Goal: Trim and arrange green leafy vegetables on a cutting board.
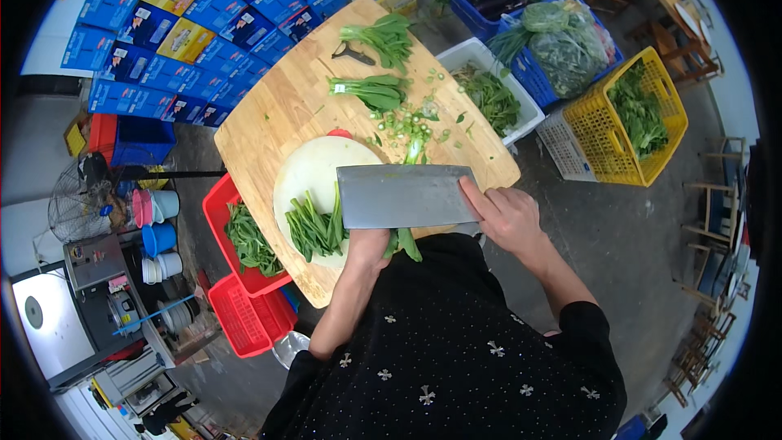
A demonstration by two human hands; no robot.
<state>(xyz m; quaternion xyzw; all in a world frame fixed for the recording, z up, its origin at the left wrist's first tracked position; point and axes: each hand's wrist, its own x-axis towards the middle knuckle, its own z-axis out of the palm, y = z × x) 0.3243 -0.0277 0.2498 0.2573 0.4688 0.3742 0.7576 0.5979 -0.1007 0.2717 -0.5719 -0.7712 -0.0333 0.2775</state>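
My right hand (510, 217) grips a wide-bladed cleaver (403, 195), with the index finger laid along the flat of the blade. Beneath the blade, my left hand (366, 247) is around a bunch of leafy greens; its fingers are hidden. The leaves (406, 244) hang out beside that hand, and a pale stem end (415, 150) shows past the blade's far edge. Cut greens (314, 229) lie on a round white chopping board (305, 165). Chopped stem pieces (397, 125) are scattered on the wooden table (275, 107). A tied bunch (372, 91) and another bunch (385, 36) lie farther off.
A black peeler (354, 55) rests by the far bunch. Left of the table, a red basket (211, 198) holds leaves. To the right stand a white bin (531, 125), a blue crate (531, 79) and a yellow crate (589, 116), all with vegetables. Stacked blue cartons (201, 24) stand behind.
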